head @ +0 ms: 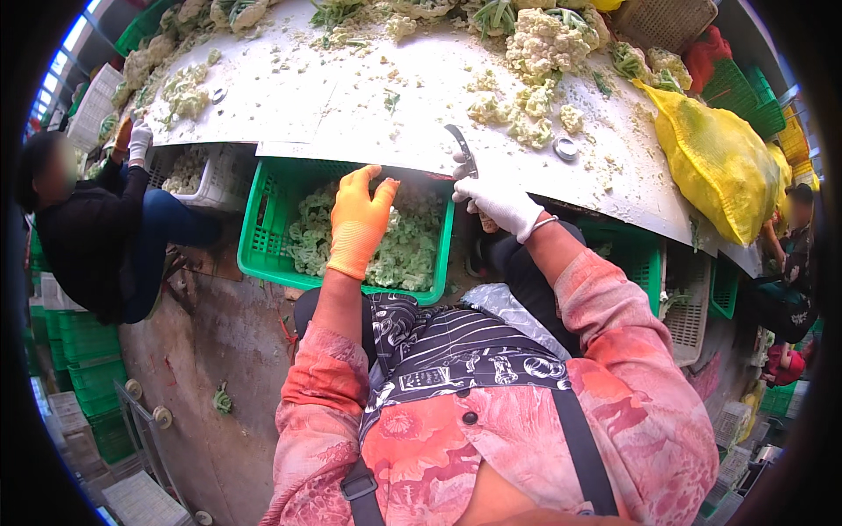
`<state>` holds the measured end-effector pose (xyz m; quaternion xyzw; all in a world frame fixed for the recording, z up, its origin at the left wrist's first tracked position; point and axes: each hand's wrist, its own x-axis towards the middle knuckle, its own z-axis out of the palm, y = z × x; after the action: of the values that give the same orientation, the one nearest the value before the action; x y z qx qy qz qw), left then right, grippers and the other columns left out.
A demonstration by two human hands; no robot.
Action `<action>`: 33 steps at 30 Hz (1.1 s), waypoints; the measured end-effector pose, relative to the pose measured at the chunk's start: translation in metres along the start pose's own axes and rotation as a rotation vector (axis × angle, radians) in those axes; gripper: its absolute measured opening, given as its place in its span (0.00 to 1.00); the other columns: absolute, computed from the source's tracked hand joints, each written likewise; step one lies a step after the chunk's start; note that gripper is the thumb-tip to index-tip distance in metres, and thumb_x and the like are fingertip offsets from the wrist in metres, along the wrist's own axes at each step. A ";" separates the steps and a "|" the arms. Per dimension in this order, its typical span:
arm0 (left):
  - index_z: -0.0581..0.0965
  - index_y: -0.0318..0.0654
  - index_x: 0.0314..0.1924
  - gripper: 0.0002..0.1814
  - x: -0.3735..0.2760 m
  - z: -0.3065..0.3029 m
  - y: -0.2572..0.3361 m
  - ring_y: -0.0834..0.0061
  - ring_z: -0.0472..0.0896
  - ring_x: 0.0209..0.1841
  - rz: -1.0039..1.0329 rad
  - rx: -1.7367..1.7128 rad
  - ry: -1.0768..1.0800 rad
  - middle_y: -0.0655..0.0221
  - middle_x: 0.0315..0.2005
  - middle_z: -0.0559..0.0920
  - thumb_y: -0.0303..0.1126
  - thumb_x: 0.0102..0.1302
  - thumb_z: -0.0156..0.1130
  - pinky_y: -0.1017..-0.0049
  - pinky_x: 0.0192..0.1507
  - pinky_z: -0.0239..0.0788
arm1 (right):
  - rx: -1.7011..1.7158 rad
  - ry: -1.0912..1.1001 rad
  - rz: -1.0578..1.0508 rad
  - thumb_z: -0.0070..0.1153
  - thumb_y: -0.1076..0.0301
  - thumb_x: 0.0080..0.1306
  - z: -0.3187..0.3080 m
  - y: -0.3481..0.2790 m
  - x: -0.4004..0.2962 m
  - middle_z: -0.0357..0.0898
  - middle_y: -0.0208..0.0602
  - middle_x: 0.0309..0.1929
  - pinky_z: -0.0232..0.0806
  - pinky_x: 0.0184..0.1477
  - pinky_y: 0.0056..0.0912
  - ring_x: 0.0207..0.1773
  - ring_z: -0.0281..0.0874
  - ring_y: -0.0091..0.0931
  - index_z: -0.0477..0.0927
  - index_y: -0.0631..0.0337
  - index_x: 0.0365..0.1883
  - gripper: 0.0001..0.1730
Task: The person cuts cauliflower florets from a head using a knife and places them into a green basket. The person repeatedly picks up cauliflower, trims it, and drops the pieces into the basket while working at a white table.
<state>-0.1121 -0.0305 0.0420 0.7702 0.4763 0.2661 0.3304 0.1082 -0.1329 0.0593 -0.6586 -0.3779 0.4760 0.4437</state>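
Note:
My left hand [357, 220], in an orange glove, hovers above a green plastic crate [248, 246] with thumb and fingers apart and nothing visible between them. Cut cauliflower florets [411, 260] fill much of that crate, which sits partly beneath the table edge. A white glove covers my right hand [505, 205], which grips a curved knife [468, 152] just right of the crate. Its dark blade points up over the white tabletop [355, 112], and the handle's lower end shows below my fingers. Loose florets [526, 108] lie on the tabletop beyond the knife.
Whole cauliflower heads [546, 43] line the table's far side. A yellow mesh sack [717, 158] bulges over the right edge. A round metal lid-like object [565, 148] lies nearby. At left sits another person [92, 223], beside a white crate [220, 177]. A wheeled metal cart [148, 434] stands behind.

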 end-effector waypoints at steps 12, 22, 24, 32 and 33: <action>0.78 0.27 0.58 0.18 0.041 0.036 -0.014 0.73 0.85 0.50 -0.134 -0.560 -0.221 0.57 0.48 0.86 0.31 0.73 0.60 0.75 0.54 0.75 | -0.471 0.188 -0.129 0.64 0.58 0.67 -0.011 -0.034 0.212 0.82 0.38 0.37 0.71 0.35 0.26 0.30 0.75 0.22 0.76 0.58 0.64 0.29; 0.79 0.32 0.57 0.20 0.052 0.026 -0.016 0.64 0.84 0.53 -0.191 -0.515 -0.300 0.54 0.50 0.85 0.34 0.69 0.65 0.69 0.56 0.74 | -1.307 -0.046 -0.159 0.60 0.61 0.64 0.032 -0.057 0.390 0.69 0.50 0.70 0.67 0.69 0.40 0.71 0.70 0.42 0.65 0.44 0.76 0.40; 0.79 0.32 0.57 0.20 0.053 0.029 -0.017 0.63 0.84 0.54 -0.169 -0.521 -0.325 0.54 0.50 0.85 0.34 0.70 0.64 0.68 0.56 0.74 | -1.309 -0.114 -0.282 0.58 0.64 0.64 0.030 -0.051 0.418 0.79 0.51 0.59 0.72 0.61 0.41 0.61 0.79 0.45 0.77 0.52 0.63 0.27; 0.81 0.32 0.54 0.17 0.059 0.023 -0.017 0.64 0.84 0.51 -0.134 -0.529 -0.402 0.55 0.49 0.85 0.32 0.69 0.62 0.70 0.55 0.74 | -0.977 -0.270 -0.345 0.49 0.74 0.64 0.101 -0.061 0.329 0.85 0.48 0.45 0.74 0.49 0.41 0.45 0.84 0.39 0.78 0.62 0.55 0.20; 0.81 0.32 0.54 0.17 0.058 0.023 -0.016 0.64 0.84 0.51 -0.122 -0.544 -0.440 0.55 0.49 0.85 0.32 0.69 0.63 0.70 0.55 0.74 | -0.898 -0.372 -0.331 0.52 0.72 0.64 0.110 -0.057 0.306 0.85 0.48 0.44 0.74 0.48 0.41 0.45 0.84 0.40 0.78 0.62 0.54 0.19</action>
<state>-0.0808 0.0213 0.0200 0.6629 0.3507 0.1907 0.6334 0.0779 0.1918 0.0069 -0.6196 -0.7169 0.2994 0.1118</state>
